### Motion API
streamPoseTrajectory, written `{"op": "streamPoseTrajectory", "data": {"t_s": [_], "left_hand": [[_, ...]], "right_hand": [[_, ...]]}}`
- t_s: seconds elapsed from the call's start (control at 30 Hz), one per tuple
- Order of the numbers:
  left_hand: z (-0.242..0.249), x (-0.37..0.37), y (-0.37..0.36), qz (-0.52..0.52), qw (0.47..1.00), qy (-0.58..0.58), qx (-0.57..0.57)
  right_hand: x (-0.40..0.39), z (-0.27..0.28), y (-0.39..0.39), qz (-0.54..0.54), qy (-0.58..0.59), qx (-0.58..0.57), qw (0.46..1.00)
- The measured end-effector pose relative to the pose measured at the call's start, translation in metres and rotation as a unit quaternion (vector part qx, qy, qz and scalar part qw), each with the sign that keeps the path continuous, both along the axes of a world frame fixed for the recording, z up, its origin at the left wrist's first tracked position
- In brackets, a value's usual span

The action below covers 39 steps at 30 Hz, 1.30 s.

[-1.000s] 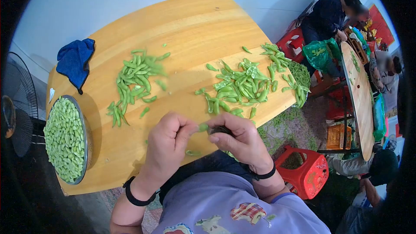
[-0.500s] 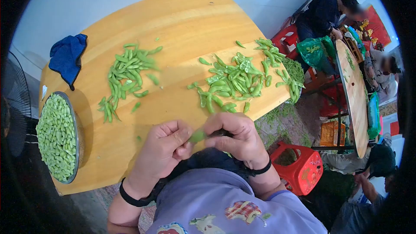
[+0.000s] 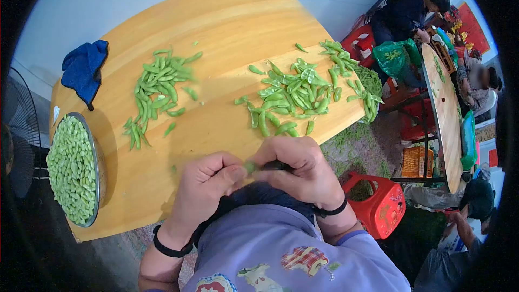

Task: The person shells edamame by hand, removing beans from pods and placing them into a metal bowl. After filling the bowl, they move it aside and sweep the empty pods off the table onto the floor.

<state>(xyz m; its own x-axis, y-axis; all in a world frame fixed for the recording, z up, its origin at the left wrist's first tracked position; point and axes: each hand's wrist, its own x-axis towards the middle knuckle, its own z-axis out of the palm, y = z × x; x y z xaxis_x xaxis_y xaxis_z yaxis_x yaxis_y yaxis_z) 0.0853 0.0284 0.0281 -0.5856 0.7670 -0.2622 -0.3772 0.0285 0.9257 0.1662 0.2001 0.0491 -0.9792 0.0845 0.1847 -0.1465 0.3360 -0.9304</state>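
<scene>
My left hand (image 3: 205, 186) and my right hand (image 3: 303, 170) meet over the table's near edge. Between their fingertips is a green soybean pod (image 3: 250, 167), partly hidden and blurred. The left thumb and fingers pinch it. My right fingers curl round a small black object (image 3: 277, 165) whose kind I cannot make out, with the fingertips against the pod. Ahead of the right hand lies a heap of pods (image 3: 294, 94), several of them split open. A second heap of plump pods (image 3: 157, 84) lies farther left on the wooden table (image 3: 216, 27).
At the table's left edge a metal bowl (image 3: 96, 184) is full of shelled beans. A blue cloth (image 3: 85, 70) lies behind it, and a fan (image 3: 21, 124) stands beside. To the right are a red stool (image 3: 378, 205), pod litter on the floor, and people at another table (image 3: 446, 130).
Both hands stay together at the pod, with the right hand shifted slightly upward. Less of the pod shows between the fingers. The view has tilted a little; the heaps look the same.
</scene>
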Motion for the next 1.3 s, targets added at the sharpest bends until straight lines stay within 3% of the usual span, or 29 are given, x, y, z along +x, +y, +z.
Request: {"op": "streamPoseTrajectory", "data": {"t_s": [0.03, 0.1, 0.13, 0.2, 0.3, 0.33, 0.4, 0.43, 0.47, 0.5, 0.53, 0.6, 0.67, 0.7, 0.73, 0.8, 0.83, 0.93, 0.97, 1.03, 1.1, 1.2, 1.3], "left_hand": [[-0.002, 0.004, 0.002, 0.001, 1.000, -0.001, -0.001], [-0.009, 0.014, 0.005, 0.024, 0.955, -0.253, 0.152], [-0.010, 0.014, 0.005, 0.023, 0.955, -0.253, 0.152], [-0.012, 0.015, 0.003, -0.060, 0.896, -0.356, 0.257], [-0.010, 0.011, 0.001, -0.064, 0.906, -0.362, 0.211], [-0.008, 0.009, 0.000, -0.065, 0.906, -0.362, 0.209], [-0.002, 0.006, -0.001, 0.014, 0.994, -0.070, 0.087], [-0.001, 0.005, 0.002, 0.037, 0.992, 0.097, 0.073], [0.003, 0.004, 0.004, 0.039, 0.992, 0.099, 0.071], [0.010, 0.002, 0.005, 0.042, 0.960, 0.277, 0.022], [0.014, 0.001, 0.005, 0.044, 0.893, 0.446, -0.029], [0.007, -0.002, 0.006, 0.040, 0.869, 0.493, -0.031], [0.003, -0.004, 0.002, 0.005, 0.898, 0.439, 0.021], [0.001, -0.004, 0.000, -0.017, 0.933, 0.359, 0.026], [0.001, -0.002, -0.001, -0.014, 0.931, 0.363, 0.023], [0.000, 0.002, 0.001, 0.018, 0.997, 0.069, 0.024], [-0.001, 0.003, 0.002, 0.019, 0.997, 0.071, 0.023], [-0.004, -0.003, 0.003, 0.019, 0.996, 0.090, 0.020], [-0.004, -0.006, 0.002, -0.005, 0.999, 0.031, 0.023], [-0.003, -0.009, 0.002, -0.025, 0.999, -0.025, 0.026], [-0.002, -0.004, 0.004, -0.010, 0.985, -0.163, 0.062], [-0.009, 0.007, 0.016, 0.087, 0.993, -0.071, 0.038], [-0.016, 0.009, 0.019, 0.116, 0.990, -0.086, 0.005]], "right_hand": [[-0.001, -0.002, 0.002, 0.037, 0.014, -0.052, 0.998], [-0.005, -0.009, 0.005, 0.074, 0.027, -0.105, 0.991], [-0.009, -0.014, 0.005, 0.103, 0.058, -0.136, 0.984], [-0.011, -0.018, 0.007, 0.130, 0.086, -0.166, 0.974], [-0.013, -0.014, 0.007, 0.157, 0.091, -0.196, 0.964], [-0.010, -0.008, 0.005, 0.111, 0.045, -0.194, 0.974], [-0.003, 0.001, 0.000, 0.069, -0.004, -0.194, 0.979], [-0.001, 0.005, -0.002, 0.025, -0.037, -0.131, 0.990], [0.002, 0.007, -0.004, -0.019, -0.069, -0.067, 0.995], [0.004, 0.008, -0.006, -0.015, -0.067, -0.068, 0.995], [0.005, 0.009, -0.008, -0.015, -0.071, -0.064, 0.995], [0.006, 0.008, -0.009, -0.007, -0.067, -0.064, 0.996], [0.007, 0.005, -0.005, 0.026, -0.093, -0.072, 0.993], [0.009, 0.001, -0.004, 0.041, -0.120, -0.133, 0.983], [0.009, 0.001, -0.006, 0.046, -0.115, -0.135, 0.983], [0.009, -0.001, -0.011, 0.018, -0.170, -0.216, 0.961], [0.009, -0.007, -0.012, 0.017, -0.123, -0.156, 0.980], [0.009, -0.003, -0.011, 0.018, -0.136, -0.110, 0.984], [0.007, -0.002, -0.012, 0.020, -0.133, -0.112, 0.985], [0.003, 0.000, -0.014, -0.003, -0.023, 0.044, 0.999], [0.001, 0.003, -0.015, -0.013, -0.014, 0.051, 0.999], [0.000, 0.001, -0.019, -0.037, 0.013, 0.092, 0.995], [-0.004, -0.006, -0.026, -0.057, 0.043, 0.150, 0.986]]}}
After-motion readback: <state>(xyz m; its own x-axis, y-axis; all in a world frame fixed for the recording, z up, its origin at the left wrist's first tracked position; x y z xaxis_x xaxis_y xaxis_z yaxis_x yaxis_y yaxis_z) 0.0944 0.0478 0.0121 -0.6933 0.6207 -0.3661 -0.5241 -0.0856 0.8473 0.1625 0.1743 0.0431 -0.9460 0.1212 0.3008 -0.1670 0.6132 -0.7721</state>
